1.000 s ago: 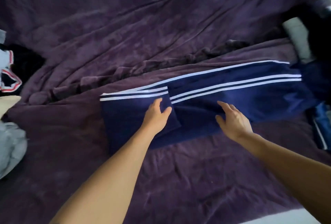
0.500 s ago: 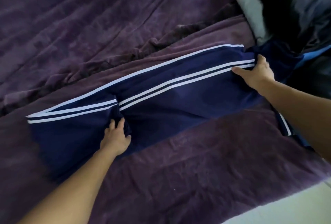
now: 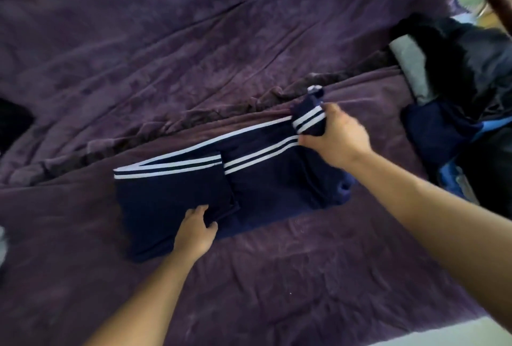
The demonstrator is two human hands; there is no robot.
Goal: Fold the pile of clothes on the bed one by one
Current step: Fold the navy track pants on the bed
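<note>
On purple bedspread, right hand grips navy trousers at blurred end.

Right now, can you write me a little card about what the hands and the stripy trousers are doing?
garment: navy trousers with white stripes, one end already folded over
left grip: left hand presses flat on the folded end
right grip: right hand holds the other end, lifted
underneath: purple blanket
waiting: dark clothes pile, at right

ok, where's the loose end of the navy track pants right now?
Head view, right of centre: the loose end is bunched in the right hand at the right end of the navy track pants, left of the dark clothes pile.
</note>
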